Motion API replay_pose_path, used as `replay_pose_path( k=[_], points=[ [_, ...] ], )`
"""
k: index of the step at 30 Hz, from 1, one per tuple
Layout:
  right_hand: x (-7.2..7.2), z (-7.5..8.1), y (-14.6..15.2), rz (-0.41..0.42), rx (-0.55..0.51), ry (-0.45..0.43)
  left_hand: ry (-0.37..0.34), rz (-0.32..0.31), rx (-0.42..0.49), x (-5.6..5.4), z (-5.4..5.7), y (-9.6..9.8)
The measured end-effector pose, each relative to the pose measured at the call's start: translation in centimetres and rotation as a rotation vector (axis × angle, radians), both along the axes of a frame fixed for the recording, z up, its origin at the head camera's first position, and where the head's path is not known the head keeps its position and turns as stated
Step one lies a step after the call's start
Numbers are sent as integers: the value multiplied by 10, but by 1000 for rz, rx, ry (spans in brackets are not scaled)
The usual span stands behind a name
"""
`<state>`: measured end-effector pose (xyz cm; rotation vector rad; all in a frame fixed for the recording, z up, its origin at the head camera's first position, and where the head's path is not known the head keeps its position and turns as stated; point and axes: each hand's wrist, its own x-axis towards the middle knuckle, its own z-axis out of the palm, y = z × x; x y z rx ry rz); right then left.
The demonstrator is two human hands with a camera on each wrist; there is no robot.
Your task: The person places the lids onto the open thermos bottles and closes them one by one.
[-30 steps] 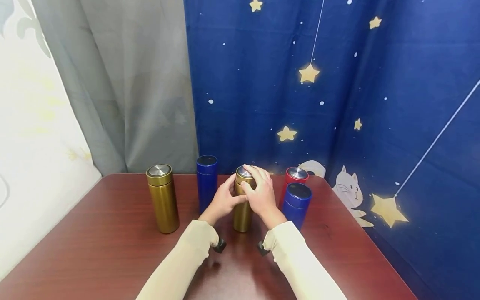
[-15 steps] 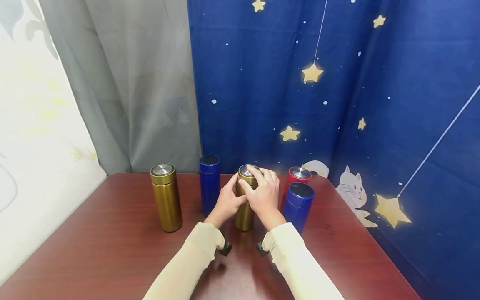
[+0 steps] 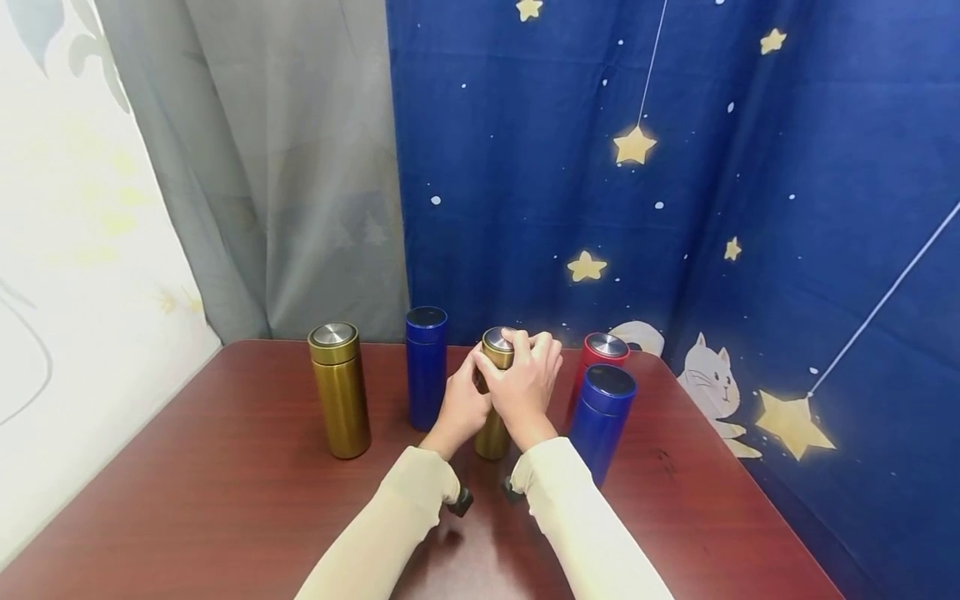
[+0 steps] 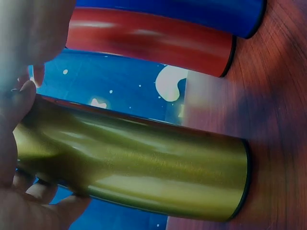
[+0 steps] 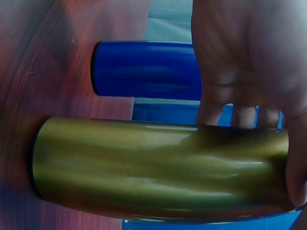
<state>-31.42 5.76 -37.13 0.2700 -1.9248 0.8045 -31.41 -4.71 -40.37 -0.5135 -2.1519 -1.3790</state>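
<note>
A gold thermos flask [image 3: 492, 437] with a silver-topped lid [image 3: 498, 339] stands upright on the table. My left hand [image 3: 463, 406] grips its upper body, fingers behind and thumb in front. My right hand [image 3: 525, 379] holds the lid, its fingers curled over the far right side and thumb at the near left. In the left wrist view the gold thermos flask [image 4: 158, 163] reaches down to the tabletop, with left fingers [image 4: 72, 208] against its side. The right wrist view shows the left hand [image 5: 240, 72] beside the flask's body. Most of the lid's rim is hidden by the hands.
Another gold flask [image 3: 341, 408] stands at the left, and a tall blue flask [image 3: 427, 375] at the back. Close to the right hand are a red flask [image 3: 606, 348] and a second blue flask [image 3: 597, 425]. The dark red table [image 3: 225, 500] meets curtains [image 3: 510, 208] behind.
My right hand has turned on the lid, its fingers curling more and its wrist shifting inward. The left hand keeps its grip on the body. The head view has swung slightly left.
</note>
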Motion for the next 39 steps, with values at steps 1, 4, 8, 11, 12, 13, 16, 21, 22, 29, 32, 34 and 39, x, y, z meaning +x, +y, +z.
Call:
replay_pose_path(
  k=[1,4,8,11,12,13,16,21,22,29,32,34,39],
  points=[
    [0,0,-1,7,-14,-6,-2,6,-6,0,0,0],
    [1,2,-2,74,-67,-35,9,-6,-9,-1,0,0],
    [0,6,-2,236,-156,-139,41,-47,-9,-1,0,-2],
    [-1,8,0,317,-192,-222,61,-72,-11,-1,0,-4],
    [-1,9,1,326,-189,-241,66,-75,-14,-2,0,-4],
    [-1,10,2,333,-179,-248,68,-83,-10,-2,0,-5],
    [0,11,7,327,-119,-252,54,-97,-2,-2,0,-6],
    [1,10,18,347,-52,-247,23,-118,-4,0,1,-6],
    [1,10,20,365,-47,-251,22,-123,0,0,1,-6],
    [0,10,30,397,17,-232,1,-158,19,-3,0,-7],
    [-1,9,31,337,88,-172,5,-155,37,-3,-1,-6],
    [-2,7,30,290,116,-134,12,-151,52,-3,-2,-6],
    [-3,5,20,192,79,-80,32,-174,76,-4,-3,-6]
  ],
)
